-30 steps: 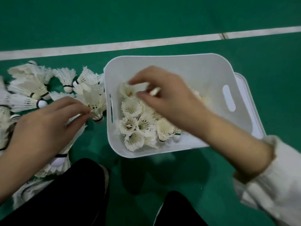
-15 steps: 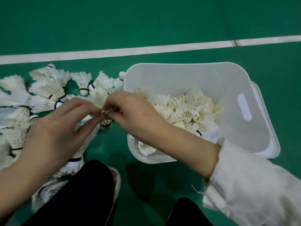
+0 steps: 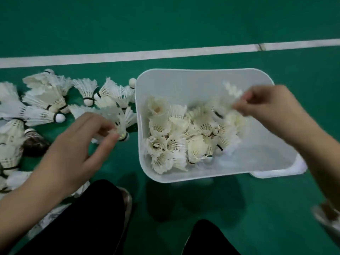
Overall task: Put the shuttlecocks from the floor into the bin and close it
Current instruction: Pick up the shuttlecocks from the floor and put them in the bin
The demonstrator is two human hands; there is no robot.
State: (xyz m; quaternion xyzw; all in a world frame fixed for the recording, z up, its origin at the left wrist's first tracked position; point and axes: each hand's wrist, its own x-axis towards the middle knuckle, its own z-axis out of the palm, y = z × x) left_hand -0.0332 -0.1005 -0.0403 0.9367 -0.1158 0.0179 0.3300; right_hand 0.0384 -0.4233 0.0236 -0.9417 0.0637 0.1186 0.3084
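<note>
An open white bin [image 3: 184, 80] stands on the green floor, with several white feather shuttlecocks [image 3: 176, 137] piled inside. More shuttlecocks [image 3: 46, 100] lie scattered on the floor to its left. My left hand [image 3: 81, 150] pinches the cork end of a shuttlecock [image 3: 120, 124] just left of the bin wall. My right hand [image 3: 272, 107] is over the right half of the bin, its fingertips closed on a blurred shuttlecock [image 3: 232, 91]. The bin's lid [image 3: 287, 172] lies flat under the bin and sticks out at the right.
A white court line [image 3: 165, 53] crosses the floor behind the bin. My black-trousered knees [image 3: 88, 223] are at the bottom of the view, near the bin's front edge. One dark shuttlecock [image 3: 34, 142] lies among the white ones at left.
My right hand took a shuttlecock beside my left hand and carried it right, over the bin. My left hand stayed by the floor pile and now pinches another one.
</note>
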